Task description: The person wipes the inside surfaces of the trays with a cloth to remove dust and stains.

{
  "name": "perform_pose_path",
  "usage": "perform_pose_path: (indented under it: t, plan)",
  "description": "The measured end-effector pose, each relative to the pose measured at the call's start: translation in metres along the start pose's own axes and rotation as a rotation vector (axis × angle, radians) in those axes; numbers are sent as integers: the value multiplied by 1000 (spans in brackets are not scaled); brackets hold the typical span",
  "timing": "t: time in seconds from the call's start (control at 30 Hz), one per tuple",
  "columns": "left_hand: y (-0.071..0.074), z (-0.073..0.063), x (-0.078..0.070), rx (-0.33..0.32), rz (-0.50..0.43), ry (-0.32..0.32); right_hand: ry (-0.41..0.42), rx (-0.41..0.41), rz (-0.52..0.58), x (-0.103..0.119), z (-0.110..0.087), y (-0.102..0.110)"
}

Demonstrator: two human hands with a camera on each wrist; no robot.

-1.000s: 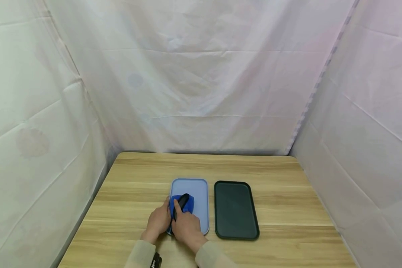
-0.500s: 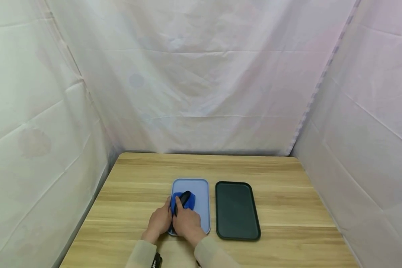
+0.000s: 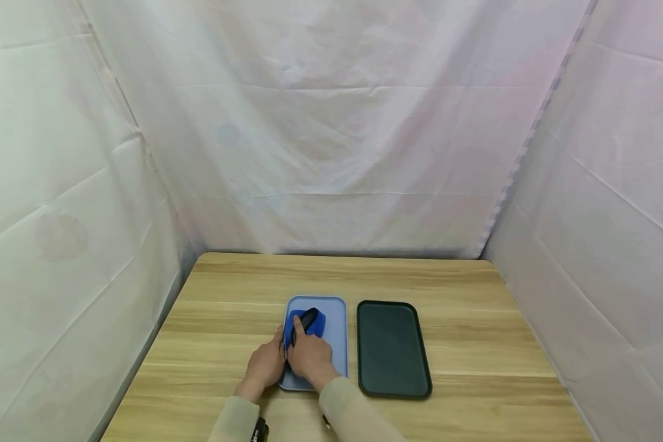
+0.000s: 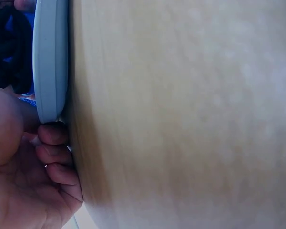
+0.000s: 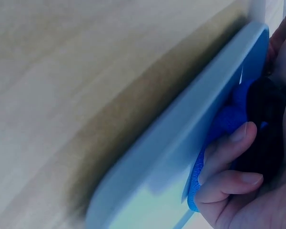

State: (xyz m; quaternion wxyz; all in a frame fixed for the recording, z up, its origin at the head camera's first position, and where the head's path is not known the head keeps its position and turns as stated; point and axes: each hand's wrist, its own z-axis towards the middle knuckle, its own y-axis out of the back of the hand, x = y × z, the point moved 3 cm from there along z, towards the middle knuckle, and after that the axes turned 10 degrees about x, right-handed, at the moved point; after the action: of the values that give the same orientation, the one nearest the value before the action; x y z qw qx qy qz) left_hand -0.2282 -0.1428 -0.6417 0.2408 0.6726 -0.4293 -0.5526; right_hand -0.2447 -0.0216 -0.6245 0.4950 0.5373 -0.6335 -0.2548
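A light blue tray (image 3: 336,325) lies on the table, and a blue scrubber with a black handle (image 3: 307,319) sits on its left half. My right hand (image 3: 312,359) grips that handle, index finger stretched along it. In the right wrist view, curled fingers (image 5: 229,186) wrap the handle above the textured blue pad (image 5: 224,121). My left hand (image 3: 266,365) holds the tray's left edge near the front corner. The left wrist view shows its fingers (image 4: 55,155) curled at the tray's rim (image 4: 51,62). The pad's underside is hidden.
A dark green tray (image 3: 393,350) lies just right of the blue one, with a narrow gap between them. Both are on a wood-grain table (image 3: 226,294). Pale cloth walls (image 3: 331,153) stand behind the table and at both sides.
The scrubber has slid toward the far end of the blue tray under my right hand. My left hand keeps its hold on the tray's edge.
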Motion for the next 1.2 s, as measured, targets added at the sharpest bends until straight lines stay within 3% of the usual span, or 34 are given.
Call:
perform_pose_path:
  t: [0.7, 1.2]
  plan:
    - [-4, 1, 1, -17, 16, 0, -37, 1, 65, -5, 27, 9]
    - [-7, 4, 2, -50, 17, 20, -45, 17, 60, -23, 34, 21]
